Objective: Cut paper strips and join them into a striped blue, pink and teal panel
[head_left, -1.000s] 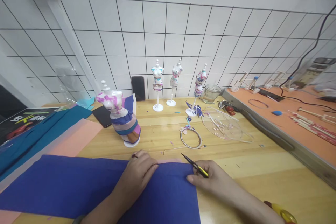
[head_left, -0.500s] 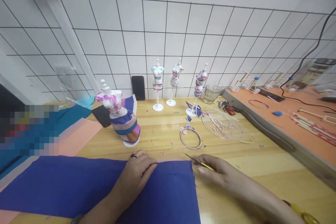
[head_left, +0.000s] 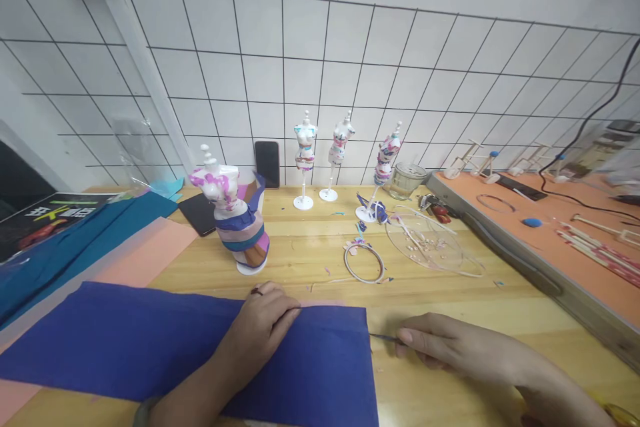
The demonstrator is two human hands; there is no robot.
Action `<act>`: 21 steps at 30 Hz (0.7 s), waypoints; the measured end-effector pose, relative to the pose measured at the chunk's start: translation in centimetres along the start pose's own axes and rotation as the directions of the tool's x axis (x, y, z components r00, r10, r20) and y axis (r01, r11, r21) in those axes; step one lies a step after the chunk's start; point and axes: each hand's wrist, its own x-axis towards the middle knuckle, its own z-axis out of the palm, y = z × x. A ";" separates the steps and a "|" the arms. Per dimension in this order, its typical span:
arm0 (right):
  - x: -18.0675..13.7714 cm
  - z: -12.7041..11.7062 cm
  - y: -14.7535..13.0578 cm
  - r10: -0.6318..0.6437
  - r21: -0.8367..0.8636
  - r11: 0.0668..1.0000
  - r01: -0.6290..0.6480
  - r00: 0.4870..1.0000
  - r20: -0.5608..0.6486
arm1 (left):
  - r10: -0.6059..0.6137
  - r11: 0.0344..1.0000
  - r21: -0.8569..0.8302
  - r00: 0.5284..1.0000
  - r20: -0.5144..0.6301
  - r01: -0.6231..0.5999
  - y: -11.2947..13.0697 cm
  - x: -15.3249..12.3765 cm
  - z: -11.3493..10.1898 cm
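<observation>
A dark blue sheet [head_left: 325, 360], paper or thin fabric, lies flat in front of me with a little pink showing beneath its far edge. My left hand [head_left: 265, 327] rests on it, its fingers closed together at that far edge. Off the sheet's right side, my right hand [head_left: 430, 340] is closed around a thin, dark, pointed tool [head_left: 383, 336]. The tool's tip reaches the sheet's right edge; its handle is mostly hidden in my fingers. Behind my left hand stands a small mannequin [head_left: 240, 233] wrapped in blue, pink and teal strips.
Three slim mannequins [head_left: 305, 153] on white stands line the back, beside a phone [head_left: 267, 164] and a glass jar [head_left: 406, 180]. A hoop [head_left: 364, 263] and a clear disc [head_left: 430, 243] with scraps lie mid-table. Teal sheets [head_left: 90, 233] lie left; an orange-topped tray [head_left: 555, 213] stands right.
My right hand has moved nearer to me and slightly right, and the tool's tip has come down along the sheet's right edge. My left hand has stayed put.
</observation>
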 end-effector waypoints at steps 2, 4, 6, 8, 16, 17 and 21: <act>0.1 0.2 -0.1 -0.017 -0.025 1.000 0.017 1.000 -0.008 | -0.001 1.000 0.000 1.000 0.009 0.001 0.0 0.0 0.0; 0.1 0.5 -0.2 -0.028 -0.045 0.999 0.027 0.999 -0.029 | -0.005 1.000 0.000 1.000 0.012 0.005 0.0 0.0 0.0; 0.2 0.7 -0.4 -0.031 -0.048 0.998 0.028 0.998 -0.047 | -0.007 1.000 -0.006 1.000 0.008 0.007 0.0 0.0 0.0; 0.3 0.9 -0.6 -0.031 -0.033 0.999 0.029 0.998 -0.063 | -0.001 1.000 -0.018 1.000 0.001 0.001 0.0 0.0 0.0; 0.9 1.6 -1.1 -0.047 0.047 0.998 0.052 0.993 -0.106 | -0.007 1.000 -0.017 1.000 0.020 0.008 -0.1 0.1 0.0; 0.9 1.6 -1.1 -0.047 0.042 0.998 0.052 0.993 -0.105 | -0.008 1.000 -0.018 1.000 0.020 0.009 -0.1 0.1 0.0; 0.8 1.5 -1.3 -0.041 0.016 0.999 0.043 0.996 -0.077 | -0.005 1.000 -0.023 1.000 0.021 0.005 -0.2 0.1 0.1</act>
